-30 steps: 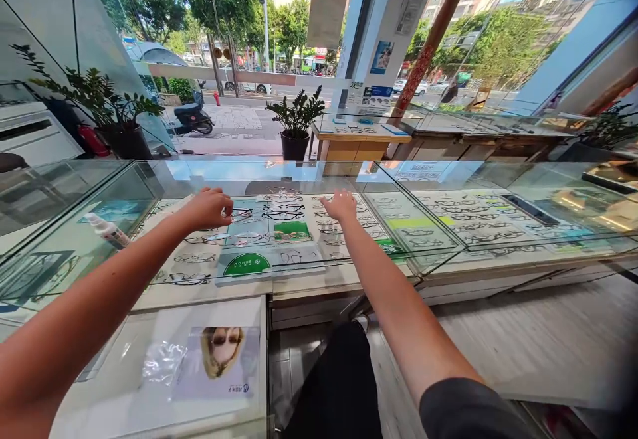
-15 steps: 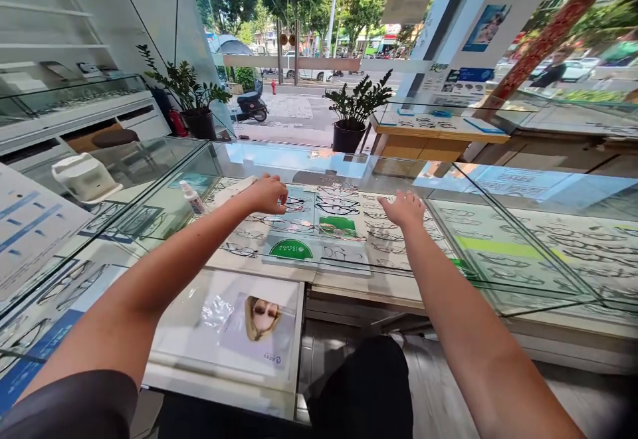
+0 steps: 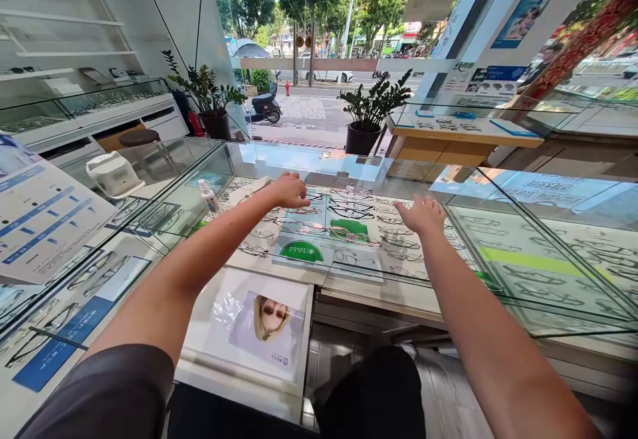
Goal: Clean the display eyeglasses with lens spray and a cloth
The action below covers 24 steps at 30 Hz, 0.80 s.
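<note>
My left hand point(image 3: 290, 190) is over the glass display case point(image 3: 279, 153), its fingers loosely bent with a gap to the thumb and nothing seen in them. Farther right, my right hand point(image 3: 423, 215) is open, thumb out to the side. I cannot tell whether either palm rests on the glass. Beneath lie rows of eyeglasses point(image 3: 351, 210), a green half-round sign point(image 3: 301, 251) and a green card point(image 3: 349, 230). Left of my left hand are a whitish cloth point(image 3: 249, 190) and a small spray bottle point(image 3: 209, 196).
An open drawer point(image 3: 197, 352) below the case holds a plastic-wrapped packet with a portrait point(image 3: 269, 326). A white device point(image 3: 114, 173) and a printed board point(image 3: 50, 220) stand at left. Potted plants point(image 3: 363, 137) stand beyond the case, before the glass front.
The whole view has shifted, so the scene sits farther right and more of the printed board shows. Both hands keep nearly the same place over the case.
</note>
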Motion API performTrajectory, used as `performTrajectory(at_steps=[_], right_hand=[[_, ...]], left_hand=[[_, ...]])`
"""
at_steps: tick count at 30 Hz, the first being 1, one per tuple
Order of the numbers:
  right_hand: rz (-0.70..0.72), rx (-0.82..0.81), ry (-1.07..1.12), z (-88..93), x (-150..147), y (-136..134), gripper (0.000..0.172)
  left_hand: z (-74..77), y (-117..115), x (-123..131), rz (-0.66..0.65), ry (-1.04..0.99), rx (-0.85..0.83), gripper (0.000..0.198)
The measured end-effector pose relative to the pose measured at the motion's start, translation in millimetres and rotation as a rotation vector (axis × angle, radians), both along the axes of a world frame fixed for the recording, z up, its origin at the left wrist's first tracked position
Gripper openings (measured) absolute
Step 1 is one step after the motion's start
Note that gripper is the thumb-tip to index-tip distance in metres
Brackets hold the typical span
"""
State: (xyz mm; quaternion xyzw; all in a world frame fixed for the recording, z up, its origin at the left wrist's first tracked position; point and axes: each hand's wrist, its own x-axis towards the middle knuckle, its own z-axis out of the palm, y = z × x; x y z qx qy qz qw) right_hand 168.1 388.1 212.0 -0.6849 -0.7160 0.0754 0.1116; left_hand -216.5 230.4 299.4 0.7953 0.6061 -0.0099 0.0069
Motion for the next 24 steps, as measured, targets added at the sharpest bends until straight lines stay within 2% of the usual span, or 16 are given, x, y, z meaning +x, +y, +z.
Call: performTrajectory(at_steps=[3, 5, 7, 9, 11, 13, 14, 16, 18, 21, 24], right_hand=[[-0.006, -0.001, -0.006, 0.6, 0, -1, 0.096], [-0.008, 0.004, -0.009, 0.9, 0, -1, 0.095], [-0.008, 0.018, -0.006, 0.3, 0, 0, 0.094], [-0.002, 0.024, 0.001, -1.6, 1, 2, 0.095], [0.001, 0.026, 0.010, -4.2, 3, 4, 0.096], [0.001, 0.033, 0.021, -7.0, 4, 6, 0.097], [-0.002, 0.038, 0.026, -8.0, 4, 7, 0.097], [-0.009, 0.042, 0.030, -9.1, 5, 7, 0.097], [-0.013, 0.037, 0.024, -8.5, 4, 6, 0.097], [-0.010, 0.026, 0.013, -5.8, 3, 3, 0.097], [-0.018, 0.027, 0.004, -3.6, 3, 0, 0.097]], left_hand=[[1.5, 0, -2, -0.012, 0.001, 0.029, 0.036], [7.7, -7, -2, -0.025, -0.006, 0.084, 0.031], [18.9, -23, 3, -0.029, -0.041, 0.168, 0.023], [31.6, -50, 15, -0.037, -0.147, 0.213, 0.014], [38.7, -86, 31, -0.100, -0.348, 0.053, 0.009], [32.4, -126, 48, -0.189, -0.498, -0.227, 0.011], [23.0, -144, 55, -0.222, -0.534, -0.363, 0.012], [-7.7, -173, 63, -0.244, -0.530, -0.575, 0.013], [-48.0, -187, 61, -0.200, -0.426, -0.619, 0.020], [-105.5, -174, 45, -0.101, -0.205, -0.394, 0.033], [-141.9, -129, 21, 0.085, -0.126, -0.146, 0.031]])
